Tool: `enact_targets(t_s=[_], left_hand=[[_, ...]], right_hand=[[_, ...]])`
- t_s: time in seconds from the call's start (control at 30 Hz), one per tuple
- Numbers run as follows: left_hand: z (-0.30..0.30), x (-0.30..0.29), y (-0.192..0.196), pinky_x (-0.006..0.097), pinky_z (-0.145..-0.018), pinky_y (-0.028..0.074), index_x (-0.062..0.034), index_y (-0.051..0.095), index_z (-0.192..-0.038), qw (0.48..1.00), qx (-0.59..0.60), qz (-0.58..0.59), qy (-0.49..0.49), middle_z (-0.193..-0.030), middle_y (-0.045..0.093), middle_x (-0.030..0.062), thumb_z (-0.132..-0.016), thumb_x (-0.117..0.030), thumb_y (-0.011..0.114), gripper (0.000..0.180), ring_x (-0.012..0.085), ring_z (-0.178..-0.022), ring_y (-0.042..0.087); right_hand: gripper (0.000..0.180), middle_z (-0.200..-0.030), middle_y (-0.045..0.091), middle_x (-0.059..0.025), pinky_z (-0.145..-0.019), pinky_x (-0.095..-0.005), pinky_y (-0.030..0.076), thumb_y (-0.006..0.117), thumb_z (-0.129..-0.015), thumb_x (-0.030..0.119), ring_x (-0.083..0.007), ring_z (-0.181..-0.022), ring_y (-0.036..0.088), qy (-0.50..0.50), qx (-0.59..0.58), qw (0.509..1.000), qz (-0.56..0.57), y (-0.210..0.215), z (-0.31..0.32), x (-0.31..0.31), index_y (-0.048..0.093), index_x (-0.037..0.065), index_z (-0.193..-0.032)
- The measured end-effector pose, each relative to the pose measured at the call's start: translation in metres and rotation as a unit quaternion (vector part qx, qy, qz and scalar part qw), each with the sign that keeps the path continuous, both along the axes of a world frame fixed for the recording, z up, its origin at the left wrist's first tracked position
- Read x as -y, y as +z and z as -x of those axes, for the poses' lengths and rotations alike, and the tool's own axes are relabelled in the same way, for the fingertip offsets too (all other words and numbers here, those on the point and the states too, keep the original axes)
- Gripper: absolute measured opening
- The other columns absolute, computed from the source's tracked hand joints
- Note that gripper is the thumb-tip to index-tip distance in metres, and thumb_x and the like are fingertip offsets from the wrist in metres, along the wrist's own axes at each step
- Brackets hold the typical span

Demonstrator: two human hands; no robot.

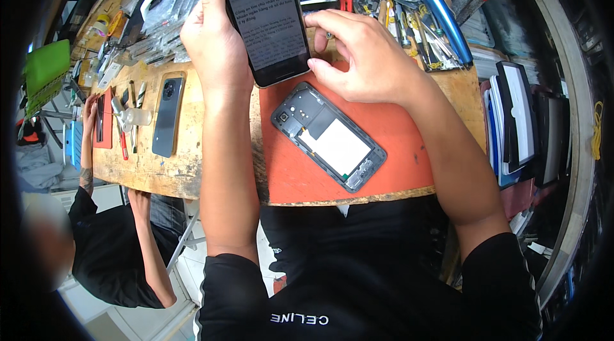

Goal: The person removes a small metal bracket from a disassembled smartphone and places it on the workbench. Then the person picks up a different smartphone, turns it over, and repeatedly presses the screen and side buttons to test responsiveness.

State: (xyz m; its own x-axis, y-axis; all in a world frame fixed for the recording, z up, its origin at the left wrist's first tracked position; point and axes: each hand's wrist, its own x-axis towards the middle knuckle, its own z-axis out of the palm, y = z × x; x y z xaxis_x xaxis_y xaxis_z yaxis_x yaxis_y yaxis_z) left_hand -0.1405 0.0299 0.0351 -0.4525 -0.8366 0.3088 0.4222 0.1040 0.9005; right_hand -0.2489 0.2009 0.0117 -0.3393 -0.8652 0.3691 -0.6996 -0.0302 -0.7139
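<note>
My left hand [220,47] is wrapped round the left side of a black smartphone [272,37], held up with its screen lit and showing text. Beside the phone's right edge is my right hand [358,53], its index finger and thumb at that edge. The other fingers are curled in, and a small dark, round end of something [329,35] shows between them; its kind I cannot make out. Below both hands an opened grey phone body [330,136] lies tilted on an orange-red mat [403,162], with a white rectangle and a camera module visible inside.
A dark phone [168,114] lies on the wooden bench [179,175] at left. Another person's hand [90,111] reaches to a red mat [103,130]. Hand tools [409,28] and a blue cylinder [443,21] crowd the back right. Folders [515,111] stand at right.
</note>
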Motion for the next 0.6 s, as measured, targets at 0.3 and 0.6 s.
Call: enact_targets(t_s=[0.3,0.6], left_hand=[[-0.001,0.0,-0.002,0.028,-0.076,0.054,0.0033,0.074,-0.102,1.0,0.001,0.014,0.003,-0.095,0.075,0.0069,-0.113,-0.031,0.055,0.041,0.0105,-0.08,0.066],[-0.003,-0.006,-0.001,0.031,-0.085,0.058,0.0035,0.071,-0.108,0.998,0.034,-0.016,-0.047,-0.105,0.077,0.0114,-0.112,-0.028,0.054,0.036,0.0167,-0.091,0.073]], right_hand=[[0.054,-0.094,0.071,-0.0115,-0.079,-0.0465,0.057,0.083,-0.081,0.028,-0.0339,-0.088,0.071,0.007,-0.034,0.999,0.018,-0.009,0.001,0.002,0.064,0.004,-0.124],[0.032,-0.082,0.066,-0.0106,-0.064,-0.041,0.051,0.078,-0.092,0.026,-0.0274,-0.07,0.064,-0.026,0.006,1.0,0.012,0.002,0.002,0.0,0.067,0.001,-0.107]])
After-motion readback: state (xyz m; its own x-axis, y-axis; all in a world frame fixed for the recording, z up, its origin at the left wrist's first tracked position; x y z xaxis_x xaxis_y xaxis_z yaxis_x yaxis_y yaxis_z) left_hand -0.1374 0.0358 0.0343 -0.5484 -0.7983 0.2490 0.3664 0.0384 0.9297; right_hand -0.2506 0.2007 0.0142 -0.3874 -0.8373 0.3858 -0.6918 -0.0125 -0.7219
